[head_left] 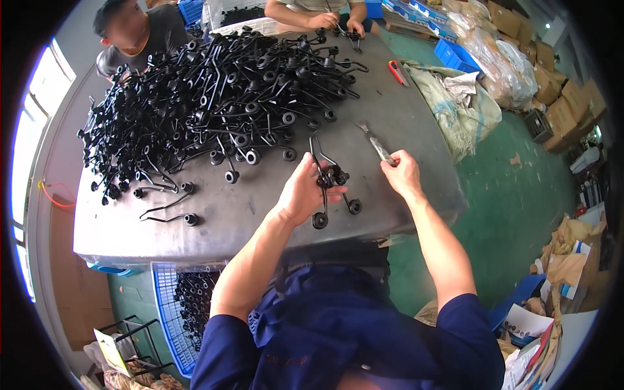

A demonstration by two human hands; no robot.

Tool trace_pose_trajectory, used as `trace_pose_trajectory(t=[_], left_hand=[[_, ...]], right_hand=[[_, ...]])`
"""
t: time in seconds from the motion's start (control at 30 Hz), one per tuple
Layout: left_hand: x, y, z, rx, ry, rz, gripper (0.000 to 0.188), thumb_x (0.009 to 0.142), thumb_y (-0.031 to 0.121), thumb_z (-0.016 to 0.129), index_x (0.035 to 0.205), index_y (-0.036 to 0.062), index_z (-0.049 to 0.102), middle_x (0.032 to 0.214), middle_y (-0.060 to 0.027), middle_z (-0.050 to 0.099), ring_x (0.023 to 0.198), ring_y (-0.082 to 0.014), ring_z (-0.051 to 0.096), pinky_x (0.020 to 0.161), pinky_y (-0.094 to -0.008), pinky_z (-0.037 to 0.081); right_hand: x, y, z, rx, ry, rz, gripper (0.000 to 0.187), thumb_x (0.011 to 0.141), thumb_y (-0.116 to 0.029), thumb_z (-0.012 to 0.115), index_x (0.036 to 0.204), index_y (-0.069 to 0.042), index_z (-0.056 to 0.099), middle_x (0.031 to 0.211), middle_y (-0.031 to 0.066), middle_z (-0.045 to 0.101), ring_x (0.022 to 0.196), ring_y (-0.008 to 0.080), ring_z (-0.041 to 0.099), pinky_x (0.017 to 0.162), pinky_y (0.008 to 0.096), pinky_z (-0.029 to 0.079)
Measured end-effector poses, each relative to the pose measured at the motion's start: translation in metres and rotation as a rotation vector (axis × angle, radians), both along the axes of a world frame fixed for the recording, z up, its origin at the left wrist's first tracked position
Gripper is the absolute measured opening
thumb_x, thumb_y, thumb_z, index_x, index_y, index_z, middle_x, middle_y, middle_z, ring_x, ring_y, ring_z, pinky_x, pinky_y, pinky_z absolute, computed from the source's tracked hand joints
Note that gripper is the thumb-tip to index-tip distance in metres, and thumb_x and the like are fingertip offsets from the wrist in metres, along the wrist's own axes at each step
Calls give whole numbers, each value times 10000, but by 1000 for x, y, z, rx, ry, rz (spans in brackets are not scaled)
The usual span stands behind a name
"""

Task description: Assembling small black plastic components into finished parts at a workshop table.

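Observation:
My left hand, palm turned to the right, grips a small bunch of black bent rods with round rubber ends; some fingers show behind them. Two of the rubber ends point toward my side of the table. Closed round its grey handle, my right hand holds a slim brush-like tool, its flared tip pointing away and left. A gap separates tool and rods. The big heap of similar black rods covers the table's far left, and a few loose rods lie nearer me.
The metal-topped table has a red-handled cutter near its right edge. Across it are one person and another's hands with black parts. A blue crate of black parts stands below; sacks lie right.

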State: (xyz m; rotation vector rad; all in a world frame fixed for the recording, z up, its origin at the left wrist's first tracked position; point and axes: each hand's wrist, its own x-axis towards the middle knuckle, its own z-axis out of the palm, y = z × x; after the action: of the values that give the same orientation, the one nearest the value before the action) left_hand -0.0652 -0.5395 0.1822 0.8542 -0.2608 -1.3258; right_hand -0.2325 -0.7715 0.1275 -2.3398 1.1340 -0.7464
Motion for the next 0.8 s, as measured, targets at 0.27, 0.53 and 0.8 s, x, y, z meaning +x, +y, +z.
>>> trace_pose_trajectory(t=[0.27,0.53,0.8], left_hand=[[1,12,17,-95,-159,-71,830,956,665,311,1479,21,272,1286,-165,516,1071,-319,589,861,-394,456],[-8,6,20,-110,-254,-157,787,970,649,309,1472,43,310,1264,-138,528,1016,-263,597,774,-336,435],[-9,5,26,-105,-283,-230,779,981,620,344,1472,16,310,1233,-121,545,967,-237,605,733,-299,425]], right_hand=[[-14,25,112,421,-776,369,86,973,-98,560,1004,-32,516,1009,161,671,570,116,603,472,225,493],[0,63,163,701,-764,517,98,979,-135,555,956,-44,525,879,131,673,486,76,535,393,207,422],[9,45,158,650,-667,513,113,967,-131,576,941,-36,521,854,110,672,488,64,534,386,196,409]])
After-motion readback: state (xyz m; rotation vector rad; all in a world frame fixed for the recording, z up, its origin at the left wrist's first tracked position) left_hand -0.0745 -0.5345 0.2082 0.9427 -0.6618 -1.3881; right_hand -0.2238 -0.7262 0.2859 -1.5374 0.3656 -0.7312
